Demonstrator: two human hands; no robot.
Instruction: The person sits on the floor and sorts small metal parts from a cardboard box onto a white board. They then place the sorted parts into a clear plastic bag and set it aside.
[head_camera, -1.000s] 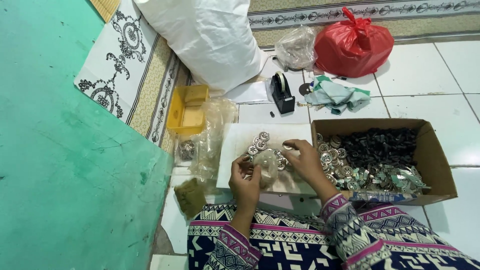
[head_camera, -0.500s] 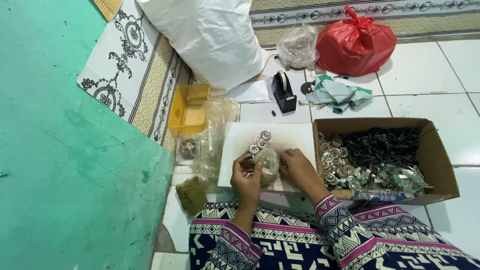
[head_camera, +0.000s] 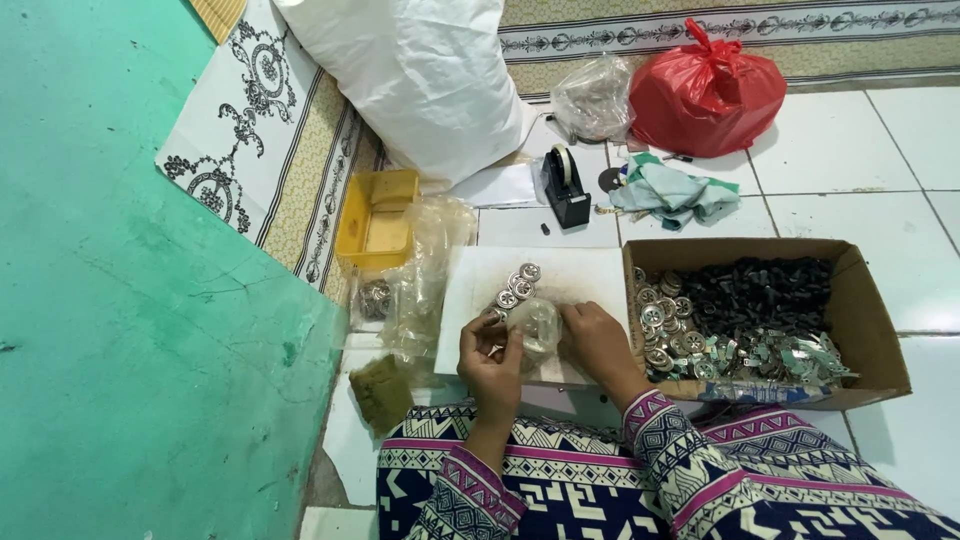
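You hold a small clear plastic bag (head_camera: 537, 325) over the white board (head_camera: 470, 300) on the floor, your left hand (head_camera: 490, 355) and right hand (head_camera: 598, 340) each pinching an edge, seemingly to keep its mouth open. Round metal buttons (head_camera: 515, 285) lie in a row just beyond it. The cardboard box (head_camera: 880, 330) of parts sits touching the board's right edge, within reach.

I see both forearms, in patterned sleeves, reaching forward from the bottom edge and converging. My left hand (head_camera: 490, 358) is raised with the palm turned inward and its fingers (head_camera: 497, 328) curled in a pinch. My right hand (head_camera: 597, 338) lies just beside it, knuckles up, fingers bent toward the left.
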